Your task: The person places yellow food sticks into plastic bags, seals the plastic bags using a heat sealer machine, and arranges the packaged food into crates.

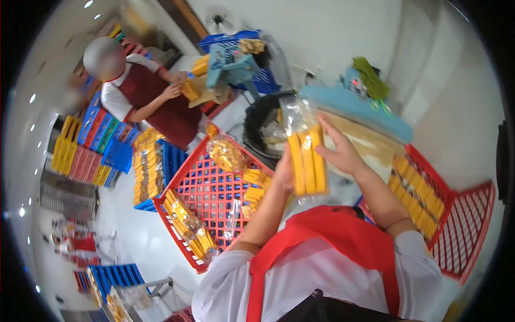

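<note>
A clear plastic bag of yellow sticks is held upright in front of my red apron, with its loose, see-through top part above the sticks. My left hand grips the bag's lower left side, and most of its fingers are hidden behind it. At the upper right edge of the bag is my right hand, its thumb and fingers against the plastic. Beyond the bag stands a light blue machine with a green cloth on top.
To the left, a red crate holds packed yellow sticks and a bag of yellow pieces. Behind it is a black-lined bin. Another red crate stands at right. A co-worker handles yellow packs beside a second blue machine.
</note>
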The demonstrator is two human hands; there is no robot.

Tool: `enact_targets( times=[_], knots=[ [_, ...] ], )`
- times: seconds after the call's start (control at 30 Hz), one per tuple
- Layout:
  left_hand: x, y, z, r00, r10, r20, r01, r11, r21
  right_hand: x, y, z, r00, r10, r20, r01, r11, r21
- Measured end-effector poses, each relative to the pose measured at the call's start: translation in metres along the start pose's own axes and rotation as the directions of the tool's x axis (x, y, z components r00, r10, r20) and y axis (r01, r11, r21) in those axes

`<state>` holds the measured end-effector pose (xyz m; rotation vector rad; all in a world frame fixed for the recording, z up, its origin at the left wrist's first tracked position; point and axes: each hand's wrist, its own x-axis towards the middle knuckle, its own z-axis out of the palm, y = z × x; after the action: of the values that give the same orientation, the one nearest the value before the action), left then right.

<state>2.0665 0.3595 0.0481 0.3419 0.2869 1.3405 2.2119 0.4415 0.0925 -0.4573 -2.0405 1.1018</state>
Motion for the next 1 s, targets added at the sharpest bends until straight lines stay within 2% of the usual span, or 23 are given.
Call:
enact_targets(
  times=[0.07,0.1,0.13,0.17,0.2,0.23,0.27,0.33,0.37,0.4,0.43,0.47,0.53,0.57,0.6,0.67,0.7,0.73,0.77,0.8,0.83,0.9,1.0],
  knots=[
    [0.010,-0.010,0.004,0.989,0.104,-0.102,-0.105,0.994,-0.006,0.017,0.029,0.022,0.994,-0.112,-0.005,0.112,0.994,0.012],
    [0.015,-0.011,-0.002,0.960,0.182,-0.214,-0.179,0.983,0.035,0.023,0.045,0.036,0.990,0.142,-0.014,-0.129,0.935,0.330],
    [0.020,-0.009,-0.012,0.954,0.204,-0.220,-0.201,0.979,0.034,0.029,0.052,0.045,0.919,0.388,0.063,-0.347,0.724,0.597],
    [0.023,-0.007,-0.016,0.960,0.188,-0.208,-0.208,0.975,-0.077,0.039,0.032,0.040,0.834,0.520,0.186,-0.506,0.583,0.636],
    [0.023,-0.008,-0.021,0.966,0.170,-0.193,-0.206,0.961,-0.186,0.044,0.047,0.039,0.830,0.519,0.201,-0.515,0.578,0.633],
    [0.025,-0.007,-0.026,0.923,0.111,-0.368,-0.200,0.957,-0.212,0.053,0.072,0.041,0.773,0.523,0.361,-0.624,0.522,0.581],
    [0.024,-0.006,-0.029,0.916,0.108,-0.387,-0.201,0.957,-0.210,0.058,0.072,0.045,0.686,0.517,0.511,-0.727,0.455,0.515],
    [0.029,0.003,-0.036,0.930,0.151,-0.336,-0.236,0.945,-0.228,0.067,0.066,0.053,0.677,0.537,0.503,-0.730,0.404,0.551],
    [0.027,0.009,-0.027,0.935,0.183,-0.305,-0.217,0.973,-0.082,0.072,0.062,0.056,0.762,0.522,0.383,-0.635,0.485,0.602],
    [0.025,0.015,-0.016,0.932,0.183,-0.313,-0.222,0.970,-0.096,0.076,0.055,0.056,0.828,0.496,0.263,-0.538,0.566,0.625],
    [0.027,0.025,-0.004,0.925,0.214,-0.314,-0.254,0.963,-0.091,0.083,0.045,0.051,0.835,0.442,0.327,-0.532,0.497,0.686],
    [0.030,0.037,0.002,0.917,0.257,-0.306,-0.294,0.953,-0.079,0.092,0.048,0.050,0.837,0.427,0.341,-0.535,0.516,0.669],
    [0.030,0.053,0.004,0.929,0.325,-0.179,-0.335,0.942,-0.031,0.112,0.053,0.049,0.941,0.261,0.216,-0.308,0.393,0.866],
    [0.030,0.060,0.009,0.916,0.381,-0.124,-0.383,0.924,0.013,0.114,0.038,0.050,0.921,0.365,0.135,-0.309,0.474,0.825],
    [0.030,0.065,0.011,0.903,0.424,-0.072,-0.421,0.905,0.054,0.109,0.038,0.052,0.925,0.353,0.143,-0.309,0.478,0.822],
    [0.037,0.071,-0.004,0.893,0.444,-0.069,-0.441,0.896,0.057,0.093,0.042,0.054,0.846,0.294,0.445,-0.510,0.205,0.835],
    [0.043,0.074,-0.011,0.794,0.588,-0.158,-0.500,0.778,0.382,0.087,0.042,0.058,0.853,0.289,0.434,-0.489,0.156,0.858],
    [0.047,0.075,-0.019,0.655,0.732,-0.189,-0.461,0.585,0.668,0.085,0.043,0.057,0.854,0.289,0.432,-0.488,0.162,0.857],
    [0.043,0.077,-0.008,0.656,0.688,-0.311,-0.387,0.660,0.644,0.082,0.045,0.056,0.827,0.329,0.456,-0.515,0.118,0.849],
    [0.041,0.081,-0.012,0.652,0.689,-0.316,-0.386,0.661,0.643,0.081,0.046,0.057,0.794,0.368,0.484,-0.541,0.067,0.838],
    [0.041,0.085,-0.019,0.699,0.667,-0.256,-0.328,0.618,0.714,0.083,0.047,0.056,0.768,0.446,0.460,-0.556,0.107,0.824],
    [0.037,0.095,-0.016,0.772,0.591,-0.234,-0.218,0.592,0.776,0.090,0.056,0.049,0.765,0.426,0.483,-0.574,0.110,0.812],
    [0.032,0.095,0.020,0.769,0.557,-0.313,-0.141,0.626,0.767,0.096,0.041,0.039,0.788,0.379,0.485,-0.570,0.152,0.808]
  ],
)
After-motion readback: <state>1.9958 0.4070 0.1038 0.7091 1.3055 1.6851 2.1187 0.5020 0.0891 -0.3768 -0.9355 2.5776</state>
